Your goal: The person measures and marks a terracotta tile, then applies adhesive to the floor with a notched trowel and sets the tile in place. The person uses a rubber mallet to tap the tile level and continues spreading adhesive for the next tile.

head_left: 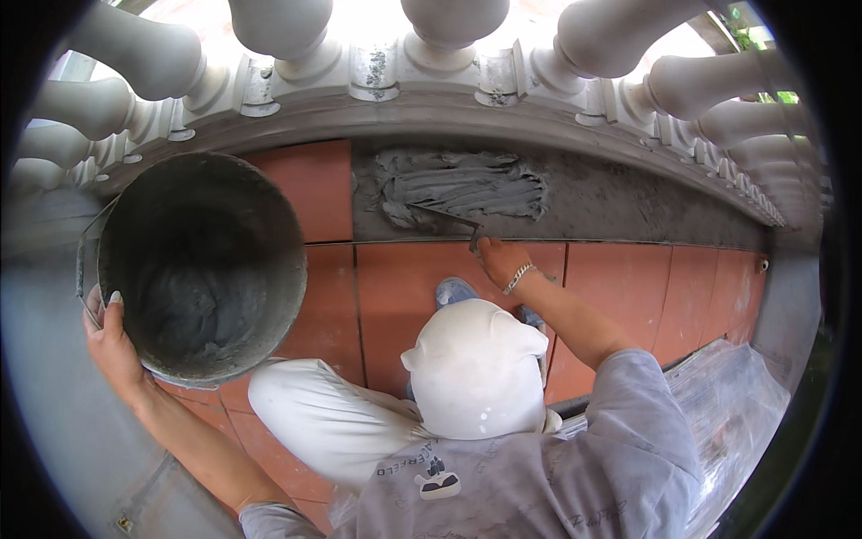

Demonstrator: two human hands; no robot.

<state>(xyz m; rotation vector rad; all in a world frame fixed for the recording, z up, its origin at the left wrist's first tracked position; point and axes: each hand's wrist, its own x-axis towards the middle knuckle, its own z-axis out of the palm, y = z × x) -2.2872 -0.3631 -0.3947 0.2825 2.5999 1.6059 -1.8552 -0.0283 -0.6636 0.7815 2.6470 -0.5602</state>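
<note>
My left hand [112, 346] is closed at the side of a large dark bucket [292, 242], thumb near its rim and fingers by the wire handle [81, 256]. The bucket tips toward me, with grey wet mortar coating its inside. In my right hand [500, 260] is the handle of a trowel [446, 214], fingers wrapped around it. Its thin blade lies at the lower edge of a ridged patch of grey mortar [467, 184]. That patch is spread over the bare dark strip of floor [620, 193] along the balustrade. Left of it a red tile [314, 189] is laid.
White balusters [440, 36] rise from a curved base along the far side. Red floor tiles [449, 260] run nearer to me, under my white-trousered knees [476, 368] and shoes. Clear plastic sheeting [727, 404] lies at the right, by a grey wall [790, 296].
</note>
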